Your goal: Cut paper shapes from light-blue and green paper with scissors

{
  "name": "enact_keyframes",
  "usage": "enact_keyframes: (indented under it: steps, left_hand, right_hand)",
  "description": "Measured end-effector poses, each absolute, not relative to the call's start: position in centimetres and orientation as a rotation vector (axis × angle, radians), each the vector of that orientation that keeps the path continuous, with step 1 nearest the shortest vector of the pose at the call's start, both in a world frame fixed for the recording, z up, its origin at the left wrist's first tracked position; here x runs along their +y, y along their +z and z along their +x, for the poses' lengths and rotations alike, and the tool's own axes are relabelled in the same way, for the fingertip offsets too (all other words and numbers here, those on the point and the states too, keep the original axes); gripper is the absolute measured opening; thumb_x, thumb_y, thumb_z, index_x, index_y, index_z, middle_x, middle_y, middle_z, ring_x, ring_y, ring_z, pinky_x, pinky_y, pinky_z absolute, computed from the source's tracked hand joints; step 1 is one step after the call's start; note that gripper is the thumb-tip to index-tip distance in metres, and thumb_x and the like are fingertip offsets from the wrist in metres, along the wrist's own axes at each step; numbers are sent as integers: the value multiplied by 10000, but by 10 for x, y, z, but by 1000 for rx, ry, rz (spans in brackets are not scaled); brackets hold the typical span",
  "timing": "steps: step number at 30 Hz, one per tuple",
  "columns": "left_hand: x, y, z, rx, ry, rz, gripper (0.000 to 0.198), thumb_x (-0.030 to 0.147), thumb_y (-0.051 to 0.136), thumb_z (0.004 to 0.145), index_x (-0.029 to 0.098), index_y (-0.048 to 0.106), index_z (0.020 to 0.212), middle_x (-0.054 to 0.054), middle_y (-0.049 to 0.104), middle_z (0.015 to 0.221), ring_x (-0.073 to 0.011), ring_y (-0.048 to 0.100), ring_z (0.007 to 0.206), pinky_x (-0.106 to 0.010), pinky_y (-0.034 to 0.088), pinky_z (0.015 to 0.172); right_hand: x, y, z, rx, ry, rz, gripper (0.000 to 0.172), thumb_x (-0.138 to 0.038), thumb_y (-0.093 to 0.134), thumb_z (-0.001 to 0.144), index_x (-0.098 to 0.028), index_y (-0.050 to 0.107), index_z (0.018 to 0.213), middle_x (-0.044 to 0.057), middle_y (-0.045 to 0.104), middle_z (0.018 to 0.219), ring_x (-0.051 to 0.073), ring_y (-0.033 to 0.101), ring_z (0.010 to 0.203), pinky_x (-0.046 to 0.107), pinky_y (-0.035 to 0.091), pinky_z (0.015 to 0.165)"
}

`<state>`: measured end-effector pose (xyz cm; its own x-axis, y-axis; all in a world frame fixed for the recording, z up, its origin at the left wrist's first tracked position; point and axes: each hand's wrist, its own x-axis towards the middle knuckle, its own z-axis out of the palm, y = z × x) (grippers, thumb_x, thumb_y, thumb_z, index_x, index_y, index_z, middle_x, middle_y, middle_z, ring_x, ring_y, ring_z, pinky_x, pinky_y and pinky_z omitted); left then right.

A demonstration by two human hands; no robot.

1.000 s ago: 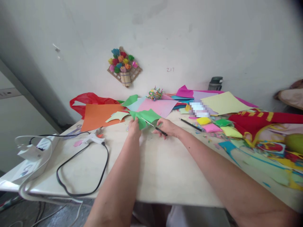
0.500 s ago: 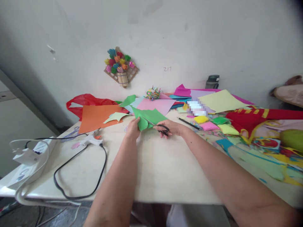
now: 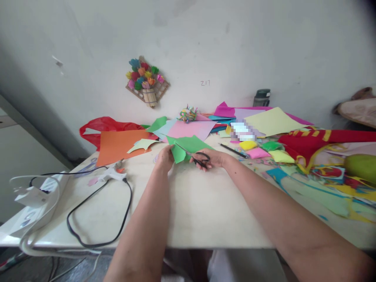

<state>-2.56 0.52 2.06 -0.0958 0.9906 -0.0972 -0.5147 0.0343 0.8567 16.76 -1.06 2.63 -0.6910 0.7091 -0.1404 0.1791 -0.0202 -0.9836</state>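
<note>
A green sheet of paper [image 3: 194, 143] is held above the table by its left edge, pinched in my left hand [image 3: 166, 157]. My right hand [image 3: 213, 158] is closed round the black handles of a pair of scissors [image 3: 202, 159]. The scissor blades point left and lie across the green paper, close to my left fingers. A flap of the paper hangs down in front of the blades.
A white glue gun [image 3: 113, 173] with a black cord and a power strip [image 3: 39, 203] lie left. Orange paper [image 3: 120, 145] is behind them. A pencil [image 3: 233, 150], coloured packets [image 3: 258, 152] and red cloth [image 3: 305, 147] lie right.
The scissors' handles have spread wider apart, and the cut flap of green paper has shifted slightly. The whole view has moved a little.
</note>
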Motion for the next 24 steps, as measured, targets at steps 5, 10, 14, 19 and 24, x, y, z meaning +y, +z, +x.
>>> enact_keyframes:
  steps: [5, 10, 14, 19, 24]
  left_hand:
    - [3, 20, -26, 889, 1493, 778, 114, 217, 555, 758, 129, 616, 799, -73, 679, 739, -197, 645, 772, -316, 525, 748]
    - [9, 13, -32, 834, 1515, 895, 75, 176, 579, 737, 115, 621, 750, -72, 678, 712, -192, 647, 762, -314, 518, 769]
    - [12, 11, -35, 821, 1535, 902, 76, 181, 601, 716, 112, 630, 730, -67, 678, 704, -183, 646, 711, -309, 521, 748]
    - [10, 13, -33, 866, 1518, 845, 84, 184, 624, 675, 112, 630, 719, -74, 677, 681, -209, 650, 723, -323, 526, 733]
    - [8, 14, -32, 874, 1472, 869, 95, 181, 629, 661, 106, 627, 720, -85, 675, 678, -224, 650, 740, -328, 526, 727]
  right_hand:
    - [-12, 27, 165, -1881, 1756, -933, 365, -450, 507, 807, -97, 569, 877, 8, 579, 527, 71, 512, 354, 141, 256, 259]
    - [-10, 29, 170, -1924, 1776, -906, 413, -475, 521, 786, -91, 558, 933, 33, 610, 552, 85, 528, 368, 145, 264, 261]
    - [-10, 33, 177, -1960, 1778, -852, 504, -518, 539, 757, -93, 528, 1029, 63, 644, 593, 99, 542, 381, 148, 273, 263]
    - [-10, 32, 178, -1986, 1763, -879, 496, -528, 536, 759, -102, 548, 1012, 49, 636, 594, 93, 549, 397, 145, 292, 272]
    - [-10, 32, 174, -2026, 1715, -952, 480, -539, 524, 768, -110, 566, 979, 30, 610, 559, 94, 545, 390, 148, 293, 267]
